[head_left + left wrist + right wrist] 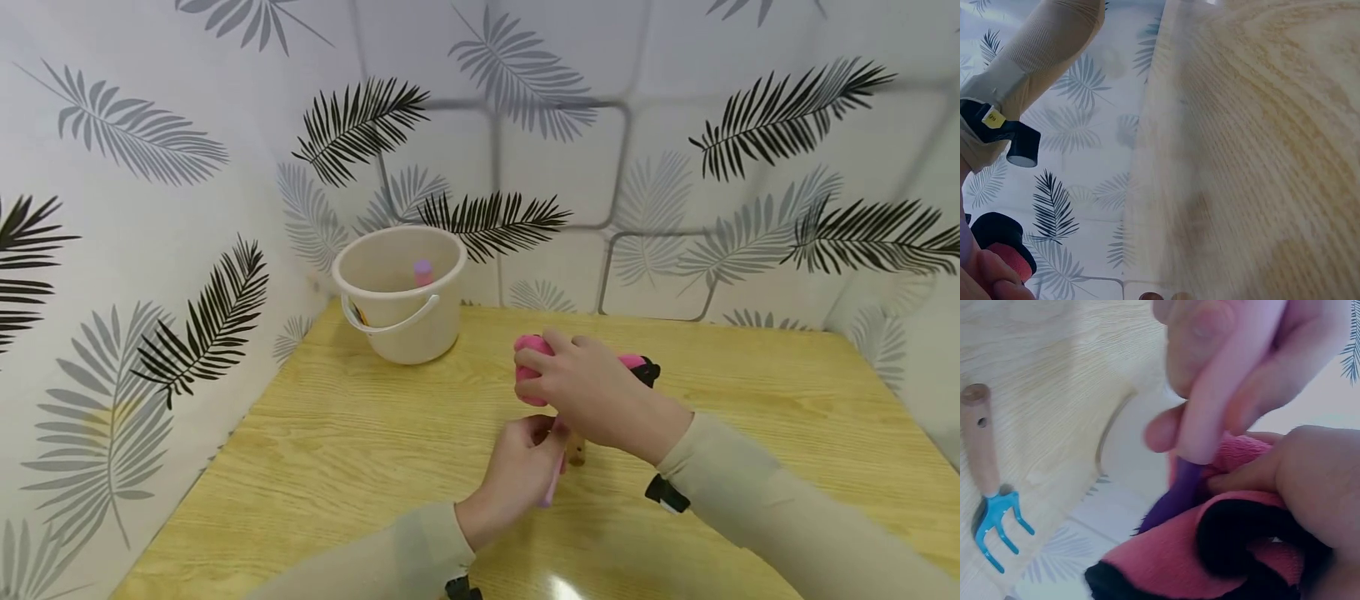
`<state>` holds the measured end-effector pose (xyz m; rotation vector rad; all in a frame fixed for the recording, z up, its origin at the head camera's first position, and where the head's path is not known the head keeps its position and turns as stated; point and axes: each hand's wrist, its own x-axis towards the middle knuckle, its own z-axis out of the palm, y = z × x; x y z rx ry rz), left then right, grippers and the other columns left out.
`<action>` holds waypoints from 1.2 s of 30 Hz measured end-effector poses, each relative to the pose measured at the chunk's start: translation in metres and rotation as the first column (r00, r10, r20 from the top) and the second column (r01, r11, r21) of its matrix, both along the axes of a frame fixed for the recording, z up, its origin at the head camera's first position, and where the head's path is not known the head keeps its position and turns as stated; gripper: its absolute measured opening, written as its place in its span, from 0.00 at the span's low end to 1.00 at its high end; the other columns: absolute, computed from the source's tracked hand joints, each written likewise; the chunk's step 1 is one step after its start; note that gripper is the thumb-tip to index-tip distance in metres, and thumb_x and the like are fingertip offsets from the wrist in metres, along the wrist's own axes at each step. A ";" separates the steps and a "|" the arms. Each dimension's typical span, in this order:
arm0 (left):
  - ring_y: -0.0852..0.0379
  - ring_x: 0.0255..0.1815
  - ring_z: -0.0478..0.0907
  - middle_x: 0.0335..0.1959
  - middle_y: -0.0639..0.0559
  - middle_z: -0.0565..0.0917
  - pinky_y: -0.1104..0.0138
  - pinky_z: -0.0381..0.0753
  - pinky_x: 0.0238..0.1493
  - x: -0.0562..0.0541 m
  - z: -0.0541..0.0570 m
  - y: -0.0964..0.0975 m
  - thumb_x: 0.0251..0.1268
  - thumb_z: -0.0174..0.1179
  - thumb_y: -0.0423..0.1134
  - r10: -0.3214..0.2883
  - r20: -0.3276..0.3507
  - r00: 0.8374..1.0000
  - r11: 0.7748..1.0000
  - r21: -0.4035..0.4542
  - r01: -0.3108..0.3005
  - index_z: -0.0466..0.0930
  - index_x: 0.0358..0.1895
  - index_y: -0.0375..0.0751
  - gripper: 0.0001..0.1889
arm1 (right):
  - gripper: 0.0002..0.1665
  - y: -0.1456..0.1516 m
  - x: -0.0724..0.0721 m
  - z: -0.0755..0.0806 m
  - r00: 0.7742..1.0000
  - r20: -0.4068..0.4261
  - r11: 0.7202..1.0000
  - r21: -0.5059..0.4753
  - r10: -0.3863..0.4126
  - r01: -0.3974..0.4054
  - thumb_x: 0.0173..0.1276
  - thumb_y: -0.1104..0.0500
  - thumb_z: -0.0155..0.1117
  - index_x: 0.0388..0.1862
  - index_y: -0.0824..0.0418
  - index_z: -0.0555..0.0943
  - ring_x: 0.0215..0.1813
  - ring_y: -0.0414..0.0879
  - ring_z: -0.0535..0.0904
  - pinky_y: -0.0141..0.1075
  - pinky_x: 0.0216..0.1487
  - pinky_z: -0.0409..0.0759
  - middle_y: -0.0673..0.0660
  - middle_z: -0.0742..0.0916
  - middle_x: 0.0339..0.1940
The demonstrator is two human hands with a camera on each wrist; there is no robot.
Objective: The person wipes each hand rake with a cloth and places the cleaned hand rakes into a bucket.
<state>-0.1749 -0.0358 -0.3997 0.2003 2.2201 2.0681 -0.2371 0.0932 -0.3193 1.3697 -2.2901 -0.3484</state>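
Note:
My left hand (517, 458) grips the pink handle (1232, 381) of a small tool with a purple head (1175, 500), partly hidden by cloth, so its exact kind cannot be told. My right hand (592, 387) holds a pink cloth with black edging (1160, 556) against that purple head, just above my left hand. In the head view, part of the cloth (531, 367) bulges out past the right fingers. On the table beside the hands lies a hand fork (982, 450) with a wooden handle and blue tines.
A cream bucket (420, 337) stands at the back left of the wooden table (360, 450), near the wall. Inside it shows a pink and purple piece (423, 271). Leaf-patterned walls border the table at the back and the left.

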 end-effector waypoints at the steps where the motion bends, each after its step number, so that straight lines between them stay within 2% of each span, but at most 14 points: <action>1: 0.60 0.07 0.63 0.15 0.52 0.73 0.70 0.61 0.11 0.000 0.000 0.000 0.78 0.51 0.49 -0.003 -0.004 1.000 1.000 0.004 0.003 0.77 0.29 0.40 0.19 | 0.24 0.001 0.000 -0.001 1.000 -0.008 1.000 -0.015 0.011 -0.011 0.47 0.59 0.83 0.43 0.44 0.85 0.50 0.57 0.76 0.43 0.36 0.81 0.51 0.84 0.56; 4: 0.60 0.06 0.63 0.14 0.53 0.72 0.70 0.62 0.10 0.000 0.001 -0.001 0.79 0.50 0.49 -0.019 -0.019 1.000 1.000 0.018 0.019 0.79 0.34 0.39 0.18 | 0.27 0.006 -0.002 -0.002 1.000 -0.015 0.996 -0.085 0.026 -0.027 0.47 0.63 0.81 0.46 0.44 0.85 0.53 0.60 0.77 0.47 0.43 0.84 0.53 0.82 0.60; 7: 0.61 0.06 0.63 0.15 0.54 0.72 0.70 0.61 0.09 0.001 0.003 -0.002 0.79 0.50 0.49 -0.029 -0.035 0.999 0.999 0.025 0.030 0.79 0.37 0.39 0.18 | 0.29 0.009 -0.006 0.000 0.999 -0.016 0.987 -0.155 0.030 -0.032 0.49 0.68 0.77 0.50 0.46 0.85 0.49 0.61 0.77 0.47 0.46 0.83 0.55 0.81 0.60; 9: 0.61 0.07 0.63 0.14 0.54 0.71 0.71 0.60 0.09 0.001 0.004 -0.002 0.79 0.50 0.49 -0.040 -0.025 0.999 0.999 0.034 0.041 0.79 0.36 0.39 0.18 | 0.30 0.010 -0.008 0.004 0.999 -0.023 0.981 -0.193 0.031 -0.034 0.49 0.68 0.77 0.52 0.48 0.85 0.47 0.61 0.76 0.47 0.45 0.84 0.57 0.81 0.58; 14: 0.62 0.06 0.62 0.13 0.56 0.69 0.71 0.59 0.09 0.003 0.005 -0.001 0.80 0.49 0.48 -0.067 0.004 0.998 0.997 0.044 0.066 0.76 0.32 0.39 0.19 | 0.29 0.012 -0.010 0.014 0.999 -0.034 0.966 -0.258 0.000 -0.009 0.49 0.66 0.78 0.52 0.49 0.85 0.42 0.59 0.74 0.46 0.35 0.86 0.57 0.82 0.55; 19: 0.62 0.06 0.61 0.13 0.55 0.70 0.71 0.58 0.09 0.004 0.006 -0.001 0.79 0.49 0.49 -0.059 0.008 0.998 0.998 0.027 0.059 0.76 0.32 0.40 0.19 | 0.22 0.010 -0.006 0.015 0.996 0.065 0.986 -0.156 -0.056 0.066 0.54 0.67 0.73 0.45 0.45 0.86 0.45 0.56 0.76 0.46 0.25 0.84 0.51 0.83 0.50; 24: 0.61 0.07 0.62 0.12 0.54 0.70 0.71 0.59 0.10 0.004 0.000 0.000 0.79 0.49 0.48 -0.040 0.027 0.999 0.999 0.003 0.040 0.75 0.28 0.40 0.20 | 0.18 0.009 0.003 0.011 0.973 0.221 0.996 -0.046 -0.065 0.077 0.55 0.67 0.72 0.38 0.44 0.86 0.45 0.52 0.76 0.42 0.24 0.81 0.47 0.82 0.44; 27: 0.61 0.07 0.63 0.12 0.54 0.71 0.71 0.60 0.11 0.002 -0.004 0.001 0.80 0.48 0.46 -0.036 0.027 0.999 0.999 0.001 0.036 0.75 0.28 0.40 0.20 | 0.17 0.010 0.008 0.012 0.961 0.270 0.997 -0.017 -0.068 0.076 0.57 0.69 0.70 0.32 0.44 0.86 0.42 0.51 0.75 0.40 0.25 0.79 0.46 0.82 0.40; 31: 0.61 0.07 0.63 0.11 0.54 0.70 0.71 0.60 0.11 0.001 -0.005 0.001 0.80 0.49 0.47 -0.037 0.032 0.999 0.999 0.015 0.036 0.75 0.28 0.39 0.20 | 0.17 0.006 0.005 0.010 0.966 0.237 0.995 -0.003 -0.101 0.105 0.55 0.68 0.73 0.32 0.44 0.85 0.41 0.51 0.74 0.41 0.24 0.79 0.47 0.80 0.39; 36: 0.62 0.09 0.63 0.13 0.54 0.72 0.71 0.61 0.12 -0.002 -0.005 0.001 0.79 0.49 0.47 0.005 0.031 1.000 1.000 -0.002 -0.005 0.76 0.27 0.40 0.20 | 0.19 0.001 -0.003 0.001 0.979 0.167 0.992 -0.025 -0.119 0.124 0.51 0.64 0.76 0.38 0.43 0.85 0.42 0.52 0.73 0.42 0.21 0.78 0.48 0.81 0.44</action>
